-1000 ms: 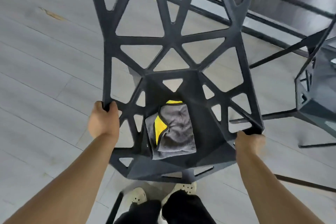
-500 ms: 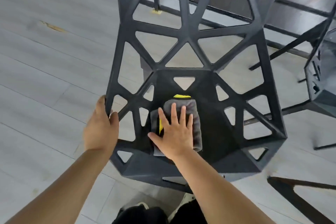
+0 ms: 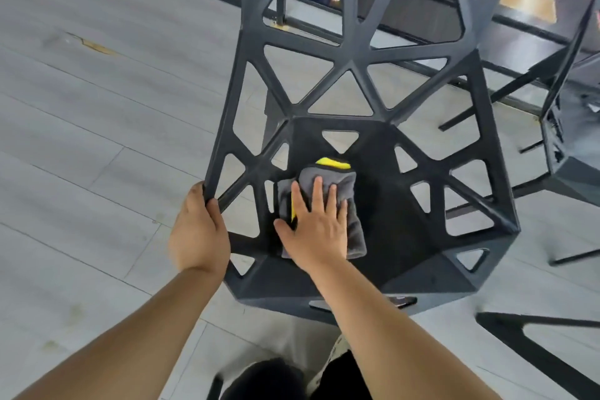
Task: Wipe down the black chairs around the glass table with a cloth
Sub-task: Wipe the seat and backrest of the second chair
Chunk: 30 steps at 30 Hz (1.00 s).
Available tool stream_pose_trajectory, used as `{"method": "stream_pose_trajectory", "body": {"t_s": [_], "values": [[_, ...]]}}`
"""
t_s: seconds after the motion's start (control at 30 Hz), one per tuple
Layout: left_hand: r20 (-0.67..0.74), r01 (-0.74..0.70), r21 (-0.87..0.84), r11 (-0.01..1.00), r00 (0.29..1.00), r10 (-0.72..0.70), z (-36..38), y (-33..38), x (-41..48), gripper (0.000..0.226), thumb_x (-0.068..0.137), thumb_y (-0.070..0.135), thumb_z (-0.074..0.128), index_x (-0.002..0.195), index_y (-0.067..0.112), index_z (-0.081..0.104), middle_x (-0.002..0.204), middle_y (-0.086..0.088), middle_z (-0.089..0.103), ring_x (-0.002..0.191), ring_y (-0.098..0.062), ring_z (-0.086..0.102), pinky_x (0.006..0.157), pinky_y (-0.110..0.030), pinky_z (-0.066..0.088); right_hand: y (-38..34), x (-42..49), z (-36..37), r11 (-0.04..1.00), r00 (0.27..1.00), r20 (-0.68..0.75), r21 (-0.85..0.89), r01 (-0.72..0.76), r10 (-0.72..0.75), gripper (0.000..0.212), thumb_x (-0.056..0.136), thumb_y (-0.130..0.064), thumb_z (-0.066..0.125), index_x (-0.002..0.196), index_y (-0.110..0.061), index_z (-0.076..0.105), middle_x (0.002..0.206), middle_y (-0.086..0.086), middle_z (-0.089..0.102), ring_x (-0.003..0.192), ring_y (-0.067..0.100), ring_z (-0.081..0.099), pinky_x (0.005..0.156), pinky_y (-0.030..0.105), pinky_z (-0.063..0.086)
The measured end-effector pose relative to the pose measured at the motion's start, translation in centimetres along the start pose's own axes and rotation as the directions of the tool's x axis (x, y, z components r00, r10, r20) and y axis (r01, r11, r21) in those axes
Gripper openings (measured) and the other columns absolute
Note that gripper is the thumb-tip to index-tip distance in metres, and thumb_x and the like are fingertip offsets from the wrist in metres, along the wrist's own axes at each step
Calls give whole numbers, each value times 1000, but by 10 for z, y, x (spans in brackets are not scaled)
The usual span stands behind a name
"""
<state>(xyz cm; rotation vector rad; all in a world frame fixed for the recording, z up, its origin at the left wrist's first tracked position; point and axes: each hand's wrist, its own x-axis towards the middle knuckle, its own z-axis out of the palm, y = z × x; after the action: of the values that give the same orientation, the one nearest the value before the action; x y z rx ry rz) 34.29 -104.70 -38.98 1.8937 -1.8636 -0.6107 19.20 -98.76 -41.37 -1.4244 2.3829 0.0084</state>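
Right hand [image 3: 316, 227] flat, fingers spread, pressing grey cloth [image 3: 352, 230] onto black chair [image 3: 402, 204] seat; left hand [image 3: 198, 234] gripping seat's left edge

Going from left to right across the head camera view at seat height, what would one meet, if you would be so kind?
Grey floor → left hand gripping the chair's left edge → right hand flat on the grey and yellow cloth → bare seat of the black chair → second black chair.
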Motion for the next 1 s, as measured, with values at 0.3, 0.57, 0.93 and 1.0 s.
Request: {"method": "stream_pose_trajectory", "body": {"t_s": [0.3, 0.57, 0.93, 1.0], "values": [[45, 1, 29, 1000, 999, -3, -8, 1, -6, 37, 101, 24, 27, 136, 15, 36, 121, -12, 58, 97, -40, 56, 75, -45, 43, 63, -56, -3, 998, 998, -63, -55, 23, -27, 64, 90, -54, 27, 149, -42, 6, 160, -2, -3, 147, 24, -7, 119, 43, -2], [17, -20, -16, 1000, 1000, 21, -5, -2, -7, 37, 101, 20, 30, 135, 8, 37, 125, -14, 55, 104, -40, 53, 80, -47, 43, 125, -76, -16, 928, 930, -98, -86, -362, 354, 66, 92, -54, 33, 150, -39, 7, 160, 7, -7, 145, 31, -11, 116, 52, -6], [-34, -97, 38, 995, 995, 99, 3, -7, -3, 36, 99, 14, 33, 132, 1, 39, 124, -18, 54, 102, -41, 52, 73, -46, 39, -57, -89, 39, 998, 990, -142, -57, 2, -10, 70, 83, -54, 33, 144, -20, 37, 152, 15, 31, 139, 40, 26, 113, 57, 14], [-30, -98, 47, 994, 995, 100, 2, -8, -3, 36, 99, 14, 33, 131, 1, 39, 124, -18, 54, 101, -42, 51, 71, -45, 38, -37, -92, 39, 990, 982, -150, -105, 98, -113, 67, 85, -53, 34, 145, -25, 33, 151, 12, 32, 139, 38, 27, 113, 56, 17]]}}
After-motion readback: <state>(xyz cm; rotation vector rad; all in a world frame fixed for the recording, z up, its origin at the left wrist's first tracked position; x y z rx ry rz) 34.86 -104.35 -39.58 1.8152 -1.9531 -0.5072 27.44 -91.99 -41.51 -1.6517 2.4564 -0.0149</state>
